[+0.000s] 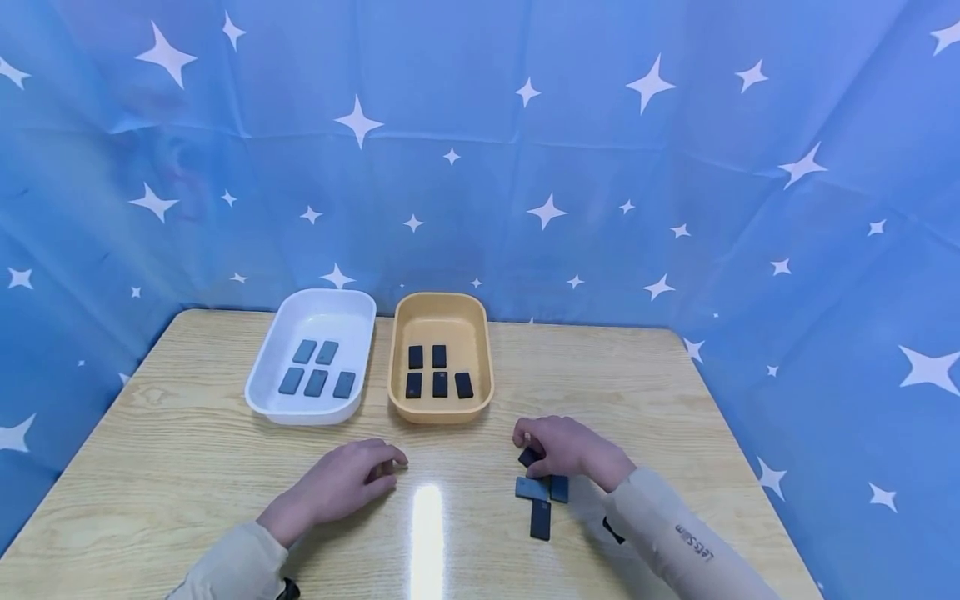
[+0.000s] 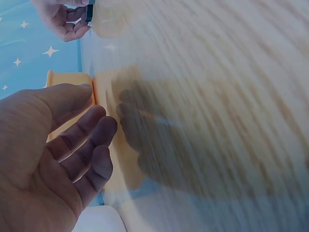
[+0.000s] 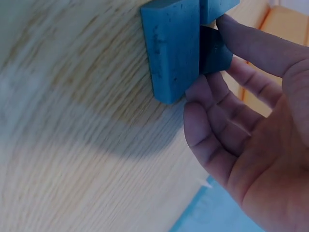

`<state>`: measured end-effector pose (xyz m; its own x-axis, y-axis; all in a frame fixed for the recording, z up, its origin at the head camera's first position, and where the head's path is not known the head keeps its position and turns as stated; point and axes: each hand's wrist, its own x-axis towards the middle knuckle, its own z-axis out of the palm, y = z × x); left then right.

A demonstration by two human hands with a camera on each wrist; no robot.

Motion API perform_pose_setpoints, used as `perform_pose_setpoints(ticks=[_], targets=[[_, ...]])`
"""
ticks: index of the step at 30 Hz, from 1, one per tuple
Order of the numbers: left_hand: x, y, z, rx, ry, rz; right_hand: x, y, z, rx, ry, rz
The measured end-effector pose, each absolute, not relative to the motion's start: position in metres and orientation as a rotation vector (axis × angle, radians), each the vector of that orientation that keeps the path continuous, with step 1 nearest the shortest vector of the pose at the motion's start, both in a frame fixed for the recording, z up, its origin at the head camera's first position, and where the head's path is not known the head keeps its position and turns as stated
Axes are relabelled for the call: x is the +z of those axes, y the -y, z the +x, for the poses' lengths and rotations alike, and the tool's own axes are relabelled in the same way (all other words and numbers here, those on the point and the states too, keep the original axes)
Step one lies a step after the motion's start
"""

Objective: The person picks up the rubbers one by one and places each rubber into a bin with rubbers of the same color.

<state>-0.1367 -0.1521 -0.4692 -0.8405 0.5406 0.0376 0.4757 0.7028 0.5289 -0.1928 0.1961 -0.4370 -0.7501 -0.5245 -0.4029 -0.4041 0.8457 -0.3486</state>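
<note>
My right hand (image 1: pixel 573 447) pinches a small dark rectangular block (image 1: pixel 529 457) between thumb and fingers, and that block (image 3: pixel 215 50) looks tilted in the right wrist view. Right below the hand lie a blue-grey block (image 1: pixel 531 488) and two dark blocks, one beside it (image 1: pixel 559 489) and one nearer the front (image 1: pixel 540 520). My left hand (image 1: pixel 341 482) hovers low over the table, fingers loosely bent. Nothing sits between its thumb and fingers (image 2: pixel 101 130) in the left wrist view.
A white tray (image 1: pixel 258 392) at the back left holds several blue-grey blocks. Beside it, a tan tray (image 1: pixel 442 414) carries several black blocks in two rows. The wooden table (image 1: pixel 600 375) ends at a blue star-patterned curtain (image 1: pixel 480 208).
</note>
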Motion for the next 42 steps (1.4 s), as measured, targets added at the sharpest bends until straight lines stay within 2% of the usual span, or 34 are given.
perform_pose_setpoints(ticks=[16,42], targets=[[-0.4691,0.1514,-0.1363,0.81,-2.793,0.842,-0.4363,-0.1944,-0.19,-0.311,-2.606,-0.752],[-0.4658,0.1523,-0.1383,0.786,-2.774,0.793,-0.4288,-0.1967,-0.1965,-0.372,-2.648,-0.705]])
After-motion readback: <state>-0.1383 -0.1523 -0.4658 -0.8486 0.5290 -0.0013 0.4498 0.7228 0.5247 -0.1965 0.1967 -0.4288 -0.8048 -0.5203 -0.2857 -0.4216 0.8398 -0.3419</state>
